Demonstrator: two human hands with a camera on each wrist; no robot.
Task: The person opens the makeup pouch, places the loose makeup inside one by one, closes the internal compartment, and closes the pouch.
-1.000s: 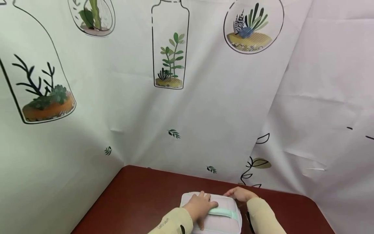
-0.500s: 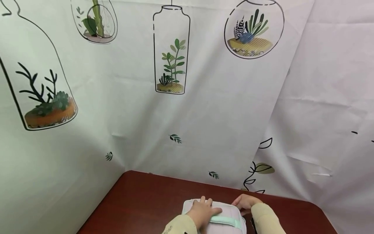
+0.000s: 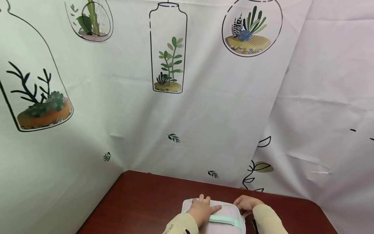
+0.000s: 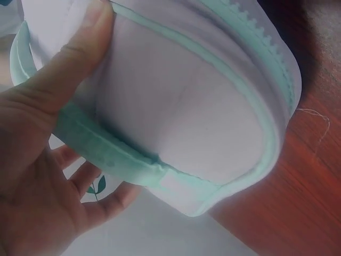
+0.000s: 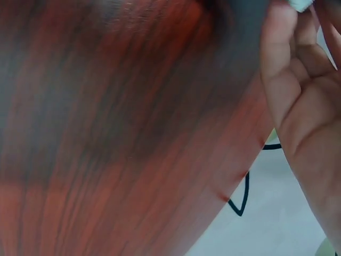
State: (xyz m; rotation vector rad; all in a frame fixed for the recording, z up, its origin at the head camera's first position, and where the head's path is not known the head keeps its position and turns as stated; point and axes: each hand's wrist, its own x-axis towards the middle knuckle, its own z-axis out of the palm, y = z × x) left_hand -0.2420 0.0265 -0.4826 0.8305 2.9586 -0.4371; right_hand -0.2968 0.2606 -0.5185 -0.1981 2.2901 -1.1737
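A pale pink zippered case (image 3: 229,210) with mint trim lies near the front of the table. My left hand (image 3: 201,210) rests spread over its top, beside the mint carry handle (image 3: 225,220). In the left wrist view the thumb presses the top panel, while the other fingers show beyond the handle. Along the case's side runs a mint zipper (image 4: 266,50). At the case's far right corner my right hand (image 3: 246,203) has its fingers bent together. The right wrist view shows them pinching a small pale mint zipper pull (image 5: 301,4), partly cut off by the frame.
The dark red wood-grain table (image 3: 146,201) ends against a white cloth backdrop (image 3: 204,130) printed with plants in jars. A loose thread (image 4: 317,120) trails from the case onto the tabletop.
My right hand has moved slightly rightward and nearer along the case's far edge to its corner. My left hand keeps its place on top. The head view has shifted a little.
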